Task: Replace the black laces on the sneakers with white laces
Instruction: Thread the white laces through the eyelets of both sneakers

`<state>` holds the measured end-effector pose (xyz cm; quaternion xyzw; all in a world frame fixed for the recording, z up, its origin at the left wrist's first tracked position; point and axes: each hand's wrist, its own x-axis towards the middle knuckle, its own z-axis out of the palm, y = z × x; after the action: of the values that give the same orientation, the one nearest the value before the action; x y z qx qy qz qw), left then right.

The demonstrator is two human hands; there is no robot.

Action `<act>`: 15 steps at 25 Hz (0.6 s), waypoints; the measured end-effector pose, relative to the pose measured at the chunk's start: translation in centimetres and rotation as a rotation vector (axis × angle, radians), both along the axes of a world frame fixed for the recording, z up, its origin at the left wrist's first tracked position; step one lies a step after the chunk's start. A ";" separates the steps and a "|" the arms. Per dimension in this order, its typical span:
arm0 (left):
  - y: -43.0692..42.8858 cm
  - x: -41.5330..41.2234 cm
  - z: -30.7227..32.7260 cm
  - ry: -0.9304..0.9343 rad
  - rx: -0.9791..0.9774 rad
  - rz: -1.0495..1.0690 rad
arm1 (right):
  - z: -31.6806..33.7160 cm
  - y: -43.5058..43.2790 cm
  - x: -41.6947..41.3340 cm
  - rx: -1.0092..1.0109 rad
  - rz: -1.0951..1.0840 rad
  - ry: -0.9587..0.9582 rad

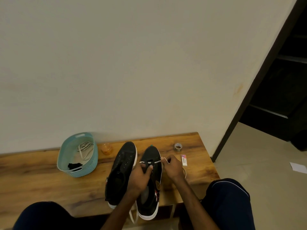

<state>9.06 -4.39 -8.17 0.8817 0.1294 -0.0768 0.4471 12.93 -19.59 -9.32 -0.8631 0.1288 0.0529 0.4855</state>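
Note:
Two black sneakers with white soles lie side by side on the wooden table (49,173). The left sneaker (122,170) has bare eyelets with no lace. On the right sneaker (152,156), a white lace (153,162) crosses the lowest eyelets. My left hand (141,177) rests on this shoe's tongue and pinches the lace's left side. My right hand (172,167) pinches the lace's right end beside the shoe. A loose lace end (132,216) hangs off the table's front edge.
A teal basket (65,151) at the left holds another white lace (84,148) and a bundle of black laces (74,166). An orange jar (106,149), a tape roll (178,147) and a small pink-white box (184,161) stand nearby. My knees flank the table's front.

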 end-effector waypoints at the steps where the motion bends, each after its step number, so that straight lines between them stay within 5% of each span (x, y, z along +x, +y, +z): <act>1: 0.3 0.1 2.2 -0.024 -0.220 0.061 | 1.2 -0.1 0.1 0.030 -0.039 -0.047; 4: 2.1 1.2 10.4 -0.149 -0.981 0.195 | 7.2 1.3 -1.1 0.327 -0.047 -0.217; 6: 2.7 1.7 15.6 -0.254 -1.276 0.198 | 11.7 3.5 -2.9 0.470 0.006 -0.310; 12: 2.0 0.1 20.1 -0.401 -1.414 0.254 | 17.1 9.3 -6.0 0.372 0.047 -0.478; 15: 2.4 -0.7 20.2 -0.553 -1.059 0.307 | 17.7 9.3 -6.8 0.417 -0.006 -0.534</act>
<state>8.36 -1.97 12.00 0.4985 0.0783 0.1659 0.8473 6.12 -10.28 8.40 -0.7282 -0.0140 -0.1511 0.6684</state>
